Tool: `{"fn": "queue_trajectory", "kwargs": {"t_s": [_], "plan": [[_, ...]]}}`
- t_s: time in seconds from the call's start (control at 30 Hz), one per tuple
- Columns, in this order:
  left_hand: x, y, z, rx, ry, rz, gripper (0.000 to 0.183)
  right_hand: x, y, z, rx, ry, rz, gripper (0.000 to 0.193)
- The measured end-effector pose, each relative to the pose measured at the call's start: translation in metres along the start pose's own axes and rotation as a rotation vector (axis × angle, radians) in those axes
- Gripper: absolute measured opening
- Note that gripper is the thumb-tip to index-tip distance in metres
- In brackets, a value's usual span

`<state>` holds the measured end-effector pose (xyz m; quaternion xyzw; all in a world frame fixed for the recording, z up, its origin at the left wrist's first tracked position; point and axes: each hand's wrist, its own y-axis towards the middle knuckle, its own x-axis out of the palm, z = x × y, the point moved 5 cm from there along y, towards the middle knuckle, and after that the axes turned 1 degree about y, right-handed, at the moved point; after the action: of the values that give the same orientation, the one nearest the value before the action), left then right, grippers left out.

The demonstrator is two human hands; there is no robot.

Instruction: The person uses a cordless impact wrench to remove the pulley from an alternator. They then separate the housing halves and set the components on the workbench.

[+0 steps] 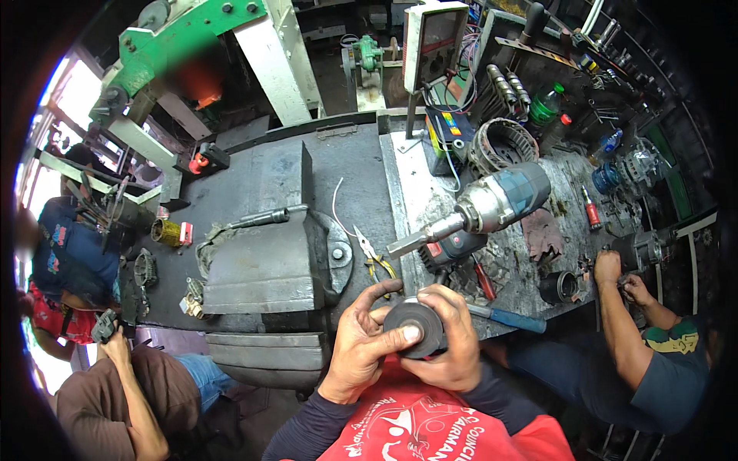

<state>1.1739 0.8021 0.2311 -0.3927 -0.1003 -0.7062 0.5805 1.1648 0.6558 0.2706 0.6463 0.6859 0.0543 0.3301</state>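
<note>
A dark, round, pulley-like part (432,326) with a lighter ring near its centre is held in front of my red shirt, by the bench's near edge. My left hand (357,346) grips its left side, with the thumb pressed on its face. My right hand (461,349) wraps round its right side, fingers curled over the rim. Just beyond my hands lie yellow-handled pliers (377,261). A blue cordless impact wrench (507,196) with a long socket lies past them to the right. A blue-handled tool (516,319) is at the right, near the bench edge.
A large bench vise (261,269) takes up the left. A battery (450,138), a ring-shaped stator (503,146) and bottles (546,104) stand at the back right. One co-worker's hand (607,266) handles parts at the right; another's hand (115,342) holds a grey part at left.
</note>
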Motion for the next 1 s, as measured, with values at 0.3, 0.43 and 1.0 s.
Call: {"fn": "queue_trajectory", "kwargs": {"t_s": [0.3, 0.43, 1.0], "plan": [[0.004, -0.009, 0.000, -0.082, 0.105, -0.130, 0.092, -0.021, 0.019, 0.014, -0.068, 0.118, -0.538, 0.077], [0.004, -0.004, 0.004, 0.052, -0.052, -0.016, 0.083, -0.006, 0.015, -0.010, -0.139, -0.181, 0.015, 0.076], [0.009, -0.014, 0.021, 0.113, -0.086, -0.004, 0.074, -0.008, 0.033, -0.024, -0.200, -0.124, -0.111, 0.081]]}}
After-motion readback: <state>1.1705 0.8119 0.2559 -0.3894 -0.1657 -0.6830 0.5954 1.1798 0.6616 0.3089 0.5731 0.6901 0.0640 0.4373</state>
